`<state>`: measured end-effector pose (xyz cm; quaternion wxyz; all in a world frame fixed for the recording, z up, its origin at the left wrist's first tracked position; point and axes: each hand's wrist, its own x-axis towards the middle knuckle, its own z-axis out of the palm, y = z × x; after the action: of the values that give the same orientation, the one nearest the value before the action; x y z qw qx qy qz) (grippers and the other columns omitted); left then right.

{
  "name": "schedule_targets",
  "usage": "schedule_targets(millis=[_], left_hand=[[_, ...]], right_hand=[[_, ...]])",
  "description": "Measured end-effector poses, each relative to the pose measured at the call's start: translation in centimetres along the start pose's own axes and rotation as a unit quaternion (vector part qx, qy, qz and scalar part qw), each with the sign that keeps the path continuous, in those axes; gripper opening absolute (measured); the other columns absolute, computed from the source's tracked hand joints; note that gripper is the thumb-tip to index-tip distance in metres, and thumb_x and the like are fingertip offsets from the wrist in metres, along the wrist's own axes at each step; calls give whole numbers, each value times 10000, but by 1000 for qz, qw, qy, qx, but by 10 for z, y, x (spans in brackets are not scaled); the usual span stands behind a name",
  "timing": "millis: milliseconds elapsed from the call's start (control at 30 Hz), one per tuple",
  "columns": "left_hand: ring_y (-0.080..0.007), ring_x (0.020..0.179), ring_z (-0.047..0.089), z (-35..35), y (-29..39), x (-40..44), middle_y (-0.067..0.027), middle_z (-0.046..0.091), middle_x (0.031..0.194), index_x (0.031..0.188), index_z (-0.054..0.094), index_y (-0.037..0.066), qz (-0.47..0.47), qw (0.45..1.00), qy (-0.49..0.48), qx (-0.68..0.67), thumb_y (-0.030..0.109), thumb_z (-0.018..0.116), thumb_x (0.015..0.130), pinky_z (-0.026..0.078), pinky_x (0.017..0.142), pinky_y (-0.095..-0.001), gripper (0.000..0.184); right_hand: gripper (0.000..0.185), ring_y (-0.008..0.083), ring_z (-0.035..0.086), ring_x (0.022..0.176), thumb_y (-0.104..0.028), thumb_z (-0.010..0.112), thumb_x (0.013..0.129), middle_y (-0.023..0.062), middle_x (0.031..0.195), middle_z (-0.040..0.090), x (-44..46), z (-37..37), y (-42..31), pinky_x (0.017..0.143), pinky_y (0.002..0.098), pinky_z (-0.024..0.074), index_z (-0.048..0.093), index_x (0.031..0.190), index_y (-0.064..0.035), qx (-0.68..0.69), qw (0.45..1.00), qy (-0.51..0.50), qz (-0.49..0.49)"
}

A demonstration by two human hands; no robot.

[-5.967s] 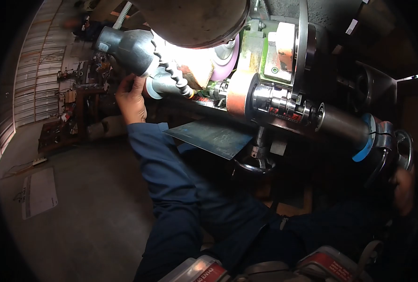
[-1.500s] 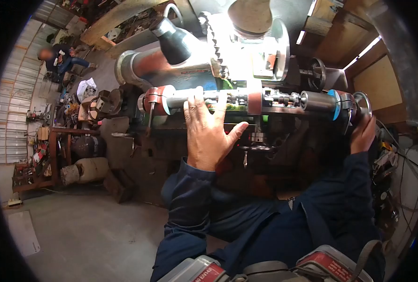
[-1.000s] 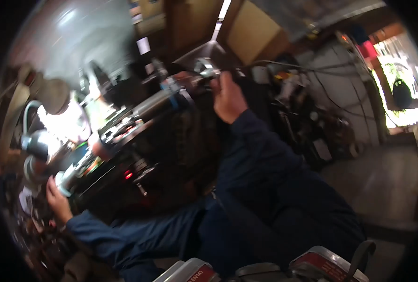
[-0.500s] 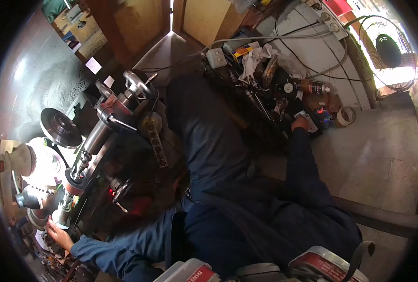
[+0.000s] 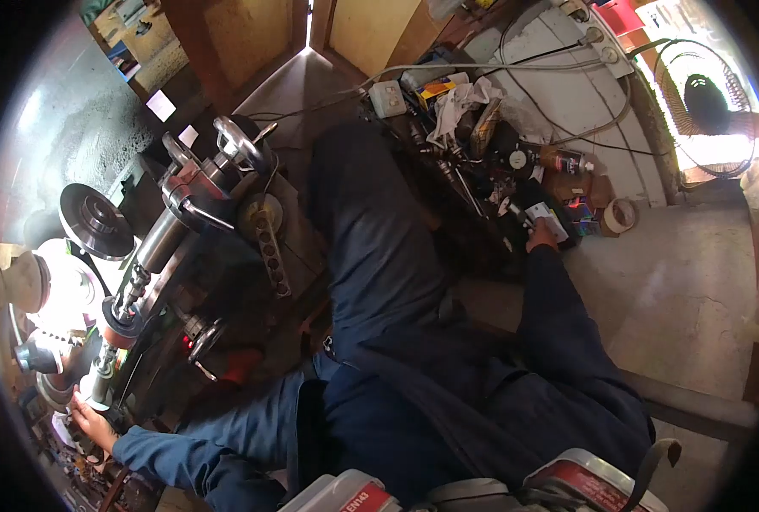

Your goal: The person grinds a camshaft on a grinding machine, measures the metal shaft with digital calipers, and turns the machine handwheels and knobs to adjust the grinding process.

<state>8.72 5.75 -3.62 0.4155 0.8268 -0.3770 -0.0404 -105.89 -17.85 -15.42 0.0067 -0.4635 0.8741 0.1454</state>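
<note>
At the lower left, my left hand is beside the lathe, fingers stretched out against a pale round part at the end of the spindle. Just above it a dark ring with a reddish rim is mounted on the lathe, in line with the steel tailstock quill. Over on the right, my right hand is in the clutter of tools, its fingers bent at a pale, flat, card-like piece. Whatever its fingertips grip is too small to make out.
A bright lamp shines behind the lathe. Hand tools, a rag, a spray can and a tape roll lie at the right. Cables cross towards a power strip. A fan stands at upper right.
My right hand has shifted slightly down and left among the tools, and the pale piece by it sits further left. My left hand stays at the lathe; the whole view has shifted slightly.
</note>
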Motion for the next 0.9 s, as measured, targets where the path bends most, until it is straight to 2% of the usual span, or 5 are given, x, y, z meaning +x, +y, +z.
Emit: schedule_targets(millis=[167,267,433,667,900], left_hand=[[-237,1129,608,10,-1,-7,-150,651,1253,1243,620,-44,27,998,46,18,291,525,1048,449,996,-348,399],[-244,1102,624,16,28,-15,-142,675,1211,1215,660,-14,28,990,69,117,294,544,1038,458,966,-346,374],[-226,1038,668,31,64,-28,-128,717,1140,1175,706,55,-20,990,121,64,339,581,1012,491,912,-339,351],[-129,932,671,39,74,-33,-71,733,1009,1115,697,-18,-12,988,155,1,268,639,994,516,848,-283,316],[-120,912,687,40,104,-39,-80,738,979,1081,700,-32,-24,985,172,-21,183,676,968,540,825,-264,244]], right_hand=[[372,362,636,1094,-417,670,914,138,1199,671,-32,-112,-39,912,491,500,679,1189,-166,-29,999,-21,25],[457,320,655,1102,-550,639,898,90,1242,665,-22,-142,-38,910,471,524,664,1263,-278,-39,997,57,46],[479,298,682,974,-599,716,798,76,1018,723,-67,-246,-123,826,450,530,746,1079,-212,-22,953,290,-88],[415,291,662,767,-427,848,630,70,818,686,-176,-366,-272,668,417,519,745,881,-113,85,756,459,-459],[389,268,599,628,-361,866,595,51,711,613,-258,-411,-358,575,397,450,721,834,-90,102,621,452,-632]])
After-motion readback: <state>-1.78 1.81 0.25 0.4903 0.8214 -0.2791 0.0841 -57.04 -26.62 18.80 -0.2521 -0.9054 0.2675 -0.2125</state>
